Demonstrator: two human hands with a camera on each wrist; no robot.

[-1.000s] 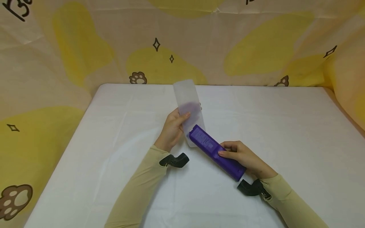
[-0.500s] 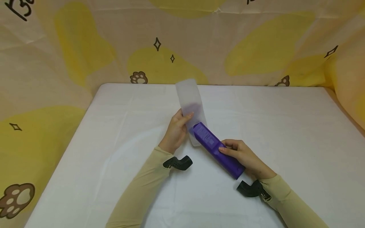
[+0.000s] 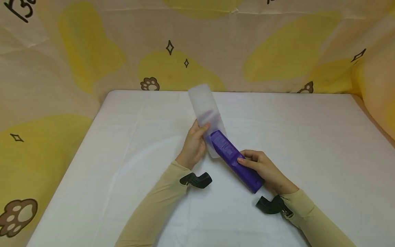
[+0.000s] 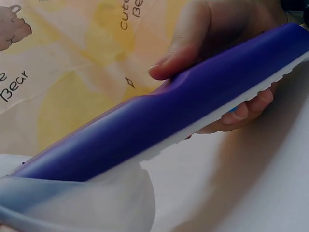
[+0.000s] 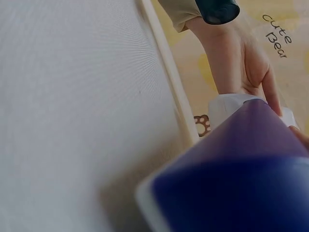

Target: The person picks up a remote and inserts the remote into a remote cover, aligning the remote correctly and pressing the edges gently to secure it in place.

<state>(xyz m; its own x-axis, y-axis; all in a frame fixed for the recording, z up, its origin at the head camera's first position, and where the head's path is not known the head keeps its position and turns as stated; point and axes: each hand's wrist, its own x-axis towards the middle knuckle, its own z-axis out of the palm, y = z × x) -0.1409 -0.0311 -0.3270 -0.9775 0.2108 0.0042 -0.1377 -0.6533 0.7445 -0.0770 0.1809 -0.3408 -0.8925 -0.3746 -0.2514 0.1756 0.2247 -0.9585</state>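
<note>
A purple remote control (image 3: pixel 237 163) with a white button side is in my right hand (image 3: pixel 262 168), thumb on its back and fingers under its white side. Its printed back faces up in the head view. My left hand (image 3: pixel 194 140) grips a translucent sleeve (image 3: pixel 205 99), thumb across the front, other fingers mostly hidden behind it. The far end of the remote meets the sleeve's near part. In the left wrist view, the edge of the sleeve (image 4: pixel 120 193) laps over the end of the remote (image 4: pixel 145 125). The right wrist view shows the remote (image 5: pixel 241 183) large, pointing at the left hand (image 5: pixel 241 63).
Both hands work above a white-covered table (image 3: pixel 293 130). Behind it hangs a yellow and cream printed cloth (image 3: pixel 216 41). Dark camera mounts sit on the left wrist (image 3: pixel 197 180) and the right wrist (image 3: pixel 273 204).
My left hand has shifted slightly right, and the sleeve leans more to the left at its top. The remote has moved a little up, its far end now lapped by the sleeve's edge.
</note>
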